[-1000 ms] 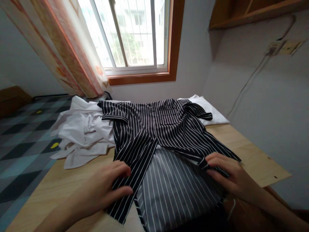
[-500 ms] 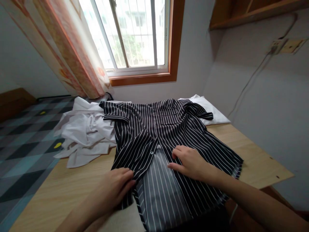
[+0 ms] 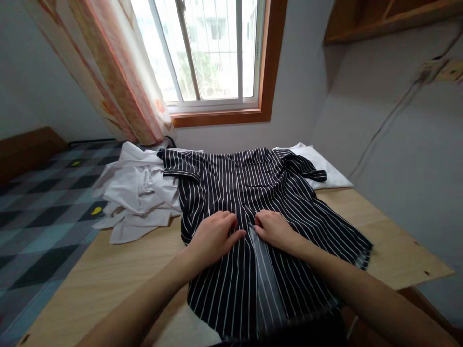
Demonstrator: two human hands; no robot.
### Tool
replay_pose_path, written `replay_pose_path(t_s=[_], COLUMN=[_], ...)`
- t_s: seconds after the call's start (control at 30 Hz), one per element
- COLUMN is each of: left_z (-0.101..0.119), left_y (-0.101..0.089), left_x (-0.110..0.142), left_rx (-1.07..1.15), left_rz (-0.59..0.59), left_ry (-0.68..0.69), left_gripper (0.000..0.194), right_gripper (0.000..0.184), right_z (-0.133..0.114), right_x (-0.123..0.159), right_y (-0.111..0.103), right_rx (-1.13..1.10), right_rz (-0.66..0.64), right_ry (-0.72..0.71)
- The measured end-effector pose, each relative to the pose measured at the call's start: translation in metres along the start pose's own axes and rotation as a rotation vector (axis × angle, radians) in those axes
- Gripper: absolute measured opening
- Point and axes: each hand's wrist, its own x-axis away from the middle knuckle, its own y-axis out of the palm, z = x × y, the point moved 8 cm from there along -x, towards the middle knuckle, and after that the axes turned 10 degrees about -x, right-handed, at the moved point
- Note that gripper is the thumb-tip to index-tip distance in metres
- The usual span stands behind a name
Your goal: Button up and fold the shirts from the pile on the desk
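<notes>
Front panels (image 3: 231,284) closer together, striped shirt (image 3: 224,176) lengthwise, shoulders toward window (image 3: 213,53); left hand (image 3: 217,233) grip apart, right hand (image 3: 275,230) clamped on cloth.

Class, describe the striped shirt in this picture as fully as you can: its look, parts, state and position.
The shirt is black with thin white stripes and looks like soft woven cloth. It lies slightly rumpled on a wooden board, its short sleeves spread over white cloth on both sides. Below the left hand and right hand, both at its front, the panels part narrowly, showing a greyer striped inside. The lower edge curves towards the camera.
</notes>
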Motion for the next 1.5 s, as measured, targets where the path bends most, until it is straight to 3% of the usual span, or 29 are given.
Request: replay_pose_path(t_s=[0.1,0.27,0.37,0.5,0.8,1.0,1.1,1.23,1.5], left_z=[0.004,0.0,-0.002,-0.006,-0.008,-0.023,-0.02,-0.018,-0.02], left_y=[0.016,0.047,0.052,0.05,0.051,0.035,0.044,0.058,0.062], left_x=[-0.018,-0.027,-0.029,-0.033,-0.044,-0.054,-0.056,-0.058,-0.055], left_rx=[-0.099,-0.09,-0.046,0.006,0.164,0.498,0.687,0.77,0.934], left_rz=[-0.054,-0.173,-0.187,-0.189,-0.23,-0.116,-0.156,-0.198,-0.227], left_ry=[0.051,-0.014,-0.026,-0.076,-0.065,-0.193,-0.214,-0.248,-0.33], left_gripper=[0.023,0.019,0.015,0.016,0.009,0.013,0.015,0.016,0.013], right_gripper=[0.011,0.005,0.014,0.025,0.02,0.015,0.017,0.019,0.018], right_z=[0.021,0.054,0.063,0.062,0.056,0.055,0.057,0.054,0.041], right_x=[-0.008,-0.014,-0.011,-0.007,-0.003,-0.004,-0.004,-0.003,-0.002], right_y=[0.0,0.009,0.014,0.014,0.014,0.011,0.006,-0.003,0.004], right_rx=[-0.281,-0.885,-1.157,-1.314,-1.351,-1.416,-1.436,-1.373,-1.317], right_rz=[0.013,0.06,0.058,0.019,-0.007,0.099,0.21,0.331,0.307], right_ry=[0.047,0.212,0.356,0.44,0.411,0.374,0.36,0.282,0.241])
